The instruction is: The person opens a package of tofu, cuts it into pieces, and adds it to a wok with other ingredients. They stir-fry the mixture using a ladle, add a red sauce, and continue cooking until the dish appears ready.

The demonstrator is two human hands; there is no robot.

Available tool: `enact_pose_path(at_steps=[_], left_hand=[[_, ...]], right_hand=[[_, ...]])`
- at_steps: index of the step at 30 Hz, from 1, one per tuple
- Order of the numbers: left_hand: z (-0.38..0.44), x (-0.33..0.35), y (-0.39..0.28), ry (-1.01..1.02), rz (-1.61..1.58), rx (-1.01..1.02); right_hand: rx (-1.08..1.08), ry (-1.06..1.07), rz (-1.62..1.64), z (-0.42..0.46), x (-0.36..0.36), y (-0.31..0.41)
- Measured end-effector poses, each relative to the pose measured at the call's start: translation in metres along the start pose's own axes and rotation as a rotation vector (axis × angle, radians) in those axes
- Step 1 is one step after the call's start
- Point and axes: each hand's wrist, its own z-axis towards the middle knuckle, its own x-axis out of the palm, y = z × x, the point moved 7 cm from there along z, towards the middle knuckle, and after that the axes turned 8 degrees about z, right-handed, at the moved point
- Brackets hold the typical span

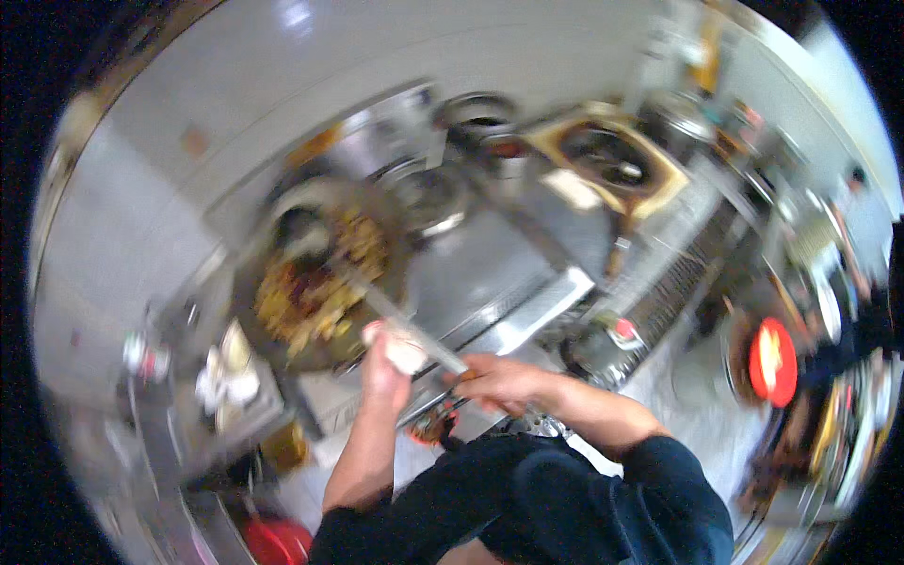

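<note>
A large wok (pixel 247 346) with yellowish-brown food (pixel 357 247) in it stands in front of me to the left. Around the long metal handle of a ladle (pixel 395 314) my right hand (pixel 501 381) is closed. The dark, round ladle bowl (pixel 305 229) rests over the food near the far side of the wok. My left hand (pixel 387 378) grips a folded white cloth (pixel 402 349) at the wok's near right edge. Whether a wok handle lies under the cloth cannot be seen. Motion blur softens the whole view.
Right of the wok is a steel counter (pixel 480 265) with a metal pot (pixel 427 194) behind it. Farther right sits a dark pan on a yellowish square surround (pixel 664 198). A red bowl (pixel 773 364) is at right, and a person (pixel 851 205) stands beyond.
</note>
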Motion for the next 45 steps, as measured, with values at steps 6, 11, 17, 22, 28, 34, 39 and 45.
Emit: enact_pose_path(at_steps=[6, 11, 17, 22, 28, 34, 39, 45], left_hand=[[0.024, 0.097, 0.013, 0.039, 0.058, -0.022], [0.044, 0.133, 0.015, 0.239, 0.423, -0.039], [-0.008, 0.151, 0.099, 0.629, 0.786, -0.345], [-0.098, 0.189, 0.219, 0.938, 0.836, -0.754], [-0.222, 0.263, 0.363, 1.084, 0.915, -1.012], [-0.337, 0.382, 0.457, 1.218, 0.876, -1.058], [-0.393, 0.484, 0.514, 1.273, 0.768, -1.032], [-0.422, 0.623, 0.647, 1.332, 0.771, -0.977]], right_hand=[[-0.323, -0.095, -0.225, -0.059, -0.009, 0.006], [-0.368, -0.824, -0.553, -0.15, -0.084, -0.133], [0.985, -1.369, -0.121, -0.402, -0.011, -0.568], [1.104, -1.638, 0.493, -0.502, 0.188, -0.74], [0.82, -1.363, 0.634, -0.491, 0.215, -0.806], [0.785, -1.425, 0.521, -0.622, 0.163, -0.83], [0.538, -2.004, 0.549, -0.764, 0.096, -0.831], [0.735, -1.829, 0.498, -0.832, 0.05, -0.857]])
